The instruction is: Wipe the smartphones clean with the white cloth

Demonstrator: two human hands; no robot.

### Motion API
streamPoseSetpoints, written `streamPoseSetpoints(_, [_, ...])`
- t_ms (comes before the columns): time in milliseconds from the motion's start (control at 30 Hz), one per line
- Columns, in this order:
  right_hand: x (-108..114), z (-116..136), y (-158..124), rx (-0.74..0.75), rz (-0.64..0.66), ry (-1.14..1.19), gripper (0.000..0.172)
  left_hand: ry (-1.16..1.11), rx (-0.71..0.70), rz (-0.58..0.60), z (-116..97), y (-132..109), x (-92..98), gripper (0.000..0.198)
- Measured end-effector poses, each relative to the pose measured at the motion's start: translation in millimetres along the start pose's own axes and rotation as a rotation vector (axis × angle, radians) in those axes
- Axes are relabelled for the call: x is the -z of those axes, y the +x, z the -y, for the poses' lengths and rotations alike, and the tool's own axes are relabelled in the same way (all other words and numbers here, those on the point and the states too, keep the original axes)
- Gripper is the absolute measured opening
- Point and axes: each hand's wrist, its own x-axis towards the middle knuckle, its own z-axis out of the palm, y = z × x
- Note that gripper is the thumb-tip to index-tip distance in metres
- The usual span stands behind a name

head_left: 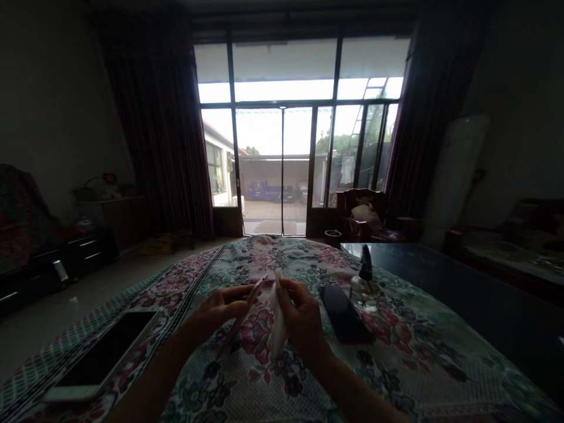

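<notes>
My left hand (pixel 227 305) is closed on a thin pink phone (pixel 252 294), tilted and seen nearly edge-on. Just to its right, my right hand (pixel 302 314) pinches a white cloth (pixel 277 329), which hangs down from the fingers and may be a tissue. A small gap shows between phone and cloth. Beside my right hand, a dark phone (pixel 346 314) lies flat on the floral tablecloth (pixel 259 390). A clear spray bottle (pixel 365 288) with a black top stands upright beyond it. Left of my left forearm lies a white-framed tablet (pixel 108 352) with a dark screen.
The patterned cloth covers most of the table, and a dark glossy tabletop (pixel 445 288) extends on the right. Further back are a wooden chair (pixel 361 208), a small bin (pixel 333 234) and bright glass doors (pixel 273 170) between dark curtains (pixel 163 135). The room is dim.
</notes>
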Motion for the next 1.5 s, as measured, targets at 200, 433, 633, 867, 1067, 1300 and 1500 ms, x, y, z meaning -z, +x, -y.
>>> streamPoseSetpoints(200, [1.2,9.6,1.9,0.045,0.093,0.049,0.023,-0.031,-0.015,0.057,-0.2,0.4,-6.6,0.051])
streamPoseSetpoints(433, [5.2,12.9,3.1,0.112,0.137,-0.003,0.021,-0.020,-0.004,0.064,3.2,1.9,-5.5,0.051])
streamPoseSetpoints(633, [6.2,19.8,3.9,0.253,0.172,-0.070,0.021,-0.013,-0.010,0.037,5.2,2.3,-4.2,0.054])
streamPoseSetpoints(867, [14.2,4.2,10.4,0.252,0.120,-0.142,0.020,-0.045,0.004,0.046,-2.0,3.3,-12.5,0.058])
streamPoseSetpoints(1067, [9.1,19.6,4.7,0.367,0.156,-0.124,0.023,-0.063,-0.013,0.006,1.4,3.1,-10.0,0.056])
streamPoseSetpoints(1300, [20.7,-5.3,14.1,0.298,0.122,-0.199,0.021,-0.038,-0.001,0.080,7.2,7.4,-16.4,0.064])
streamPoseSetpoints(1500, [14.2,11.2,5.2,0.355,0.140,-0.165,0.022,0.000,-0.003,0.053,3.4,4.8,-12.7,0.062])
